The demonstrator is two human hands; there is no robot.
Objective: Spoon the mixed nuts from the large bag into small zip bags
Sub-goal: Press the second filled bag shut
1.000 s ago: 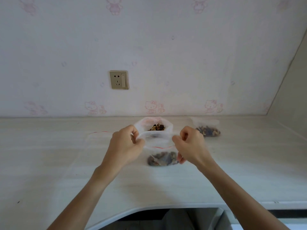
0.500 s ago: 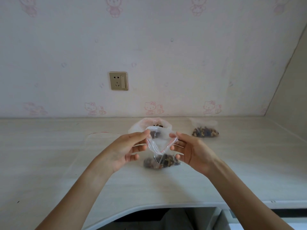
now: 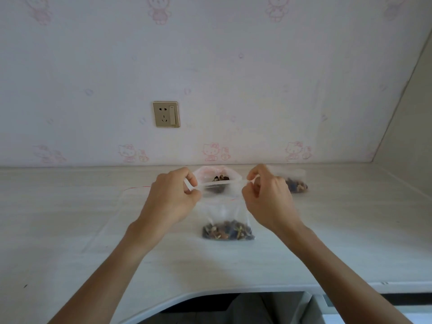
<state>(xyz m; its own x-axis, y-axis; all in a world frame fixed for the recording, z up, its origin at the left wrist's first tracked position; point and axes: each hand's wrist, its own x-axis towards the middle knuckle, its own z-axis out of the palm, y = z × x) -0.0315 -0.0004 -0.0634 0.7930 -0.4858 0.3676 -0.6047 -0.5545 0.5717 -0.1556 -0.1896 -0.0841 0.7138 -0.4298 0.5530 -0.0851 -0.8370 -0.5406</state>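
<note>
A small clear zip bag (image 3: 222, 213) stands upright on the desk with mixed nuts (image 3: 228, 232) piled in its bottom. My left hand (image 3: 171, 197) pinches the left end of its top strip, and my right hand (image 3: 268, 197) pinches the right end, so the top is stretched flat between them. Behind it the large bag (image 3: 218, 175) sits with its mouth spread and dark nuts showing inside. A second small zip bag (image 3: 295, 183) with nuts lies at the back right, partly hidden by my right hand. No spoon is visible.
An empty clear zip bag with a red strip (image 3: 131, 199) lies flat left of my left hand. The pale desk (image 3: 350, 230) meets the wall behind, and its curved front edge (image 3: 210, 292) runs near me. A wall socket (image 3: 166, 114) sits above.
Half a second ago the small bag's mouth hung open in a triangle between my fingertips. My hands have since moved apart and pulled its top edge into a straight line.
</note>
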